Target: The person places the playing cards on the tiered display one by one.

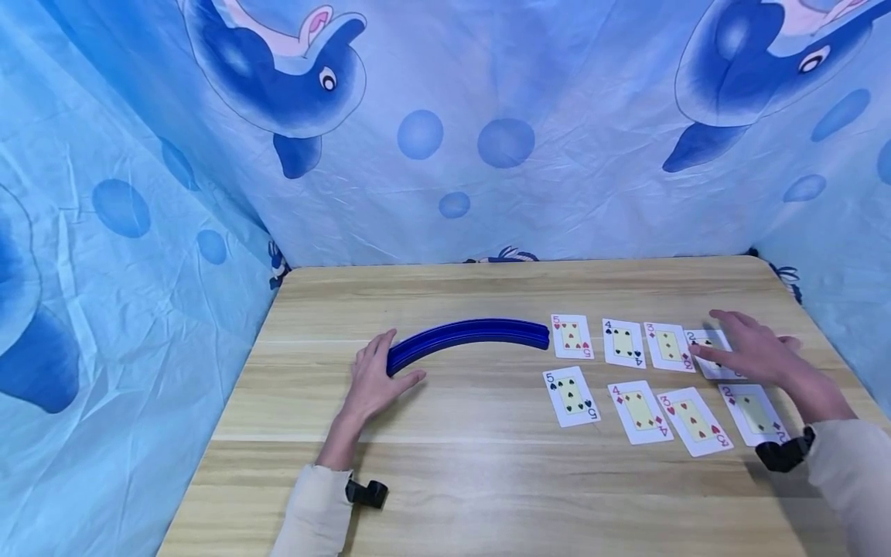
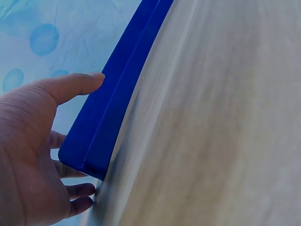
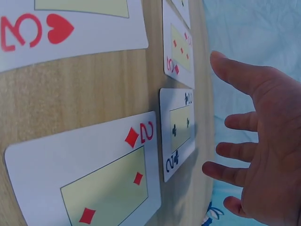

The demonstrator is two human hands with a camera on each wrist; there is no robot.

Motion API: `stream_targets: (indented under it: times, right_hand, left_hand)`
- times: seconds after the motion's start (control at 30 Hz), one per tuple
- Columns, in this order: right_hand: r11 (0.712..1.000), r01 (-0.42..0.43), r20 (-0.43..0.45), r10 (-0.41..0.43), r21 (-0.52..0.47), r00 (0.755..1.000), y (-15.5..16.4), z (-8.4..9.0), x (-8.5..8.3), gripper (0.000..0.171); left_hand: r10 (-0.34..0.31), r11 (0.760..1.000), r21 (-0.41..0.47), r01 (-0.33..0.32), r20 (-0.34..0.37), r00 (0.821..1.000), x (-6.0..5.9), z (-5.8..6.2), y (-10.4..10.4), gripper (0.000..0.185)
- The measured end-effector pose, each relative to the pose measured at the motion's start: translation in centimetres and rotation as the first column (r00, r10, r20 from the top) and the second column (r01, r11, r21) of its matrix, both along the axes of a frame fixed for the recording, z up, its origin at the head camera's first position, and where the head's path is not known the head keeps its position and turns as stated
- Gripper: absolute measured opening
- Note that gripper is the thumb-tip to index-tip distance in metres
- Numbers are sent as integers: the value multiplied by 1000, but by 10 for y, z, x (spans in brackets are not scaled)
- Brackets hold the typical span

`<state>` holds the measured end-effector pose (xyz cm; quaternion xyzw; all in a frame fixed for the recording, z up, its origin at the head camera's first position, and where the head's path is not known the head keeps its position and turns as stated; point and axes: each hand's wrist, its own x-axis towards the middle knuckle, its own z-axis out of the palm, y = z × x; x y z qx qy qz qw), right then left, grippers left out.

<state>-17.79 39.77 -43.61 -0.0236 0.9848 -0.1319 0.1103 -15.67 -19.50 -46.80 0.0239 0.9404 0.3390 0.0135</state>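
A curved blue card rack (image 1: 468, 336) lies on the wooden table (image 1: 473, 480). My left hand (image 1: 376, 373) holds its left end, fingers behind and thumb in front; in the left wrist view the thumb of that hand (image 2: 33, 141) touches the rack (image 2: 113, 108). Right of the rack lie two rows of face-up cards. My right hand (image 1: 748, 352) hovers with fingers spread over the two of clubs (image 1: 704, 340), partly hiding it. The right wrist view shows the hand (image 3: 254, 141) off the table beside the two of clubs (image 3: 178, 132) and the two of diamonds (image 3: 89, 179).
The back row holds the five of hearts (image 1: 571, 336), four of spades (image 1: 623, 343) and three of diamonds (image 1: 668, 346). In front lie the five of spades (image 1: 571, 396), four of diamonds (image 1: 639, 411) and three of hearts (image 1: 694, 422). Blue cloth (image 1: 445, 155) walls the table.
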Motion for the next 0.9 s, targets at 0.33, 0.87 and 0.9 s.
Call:
stream_targets:
  times: [0.33, 0.87, 0.9]
  right_hand:
    - [999, 6, 11, -5, -40, 1000, 12, -12, -8, 97]
    - [999, -54, 15, 54, -6, 998, 19, -14, -7, 80]
    - [999, -53, 15, 53, -5, 998, 19, -15, -7, 80]
  left_hand:
    - [23, 998, 55, -20, -52, 998, -2, -8, -9, 84]
    - [74, 985, 164, -56, -110, 991, -3, -16, -23, 56]
    - [76, 985, 164, -56, -115, 990, -3, -16, -23, 54]
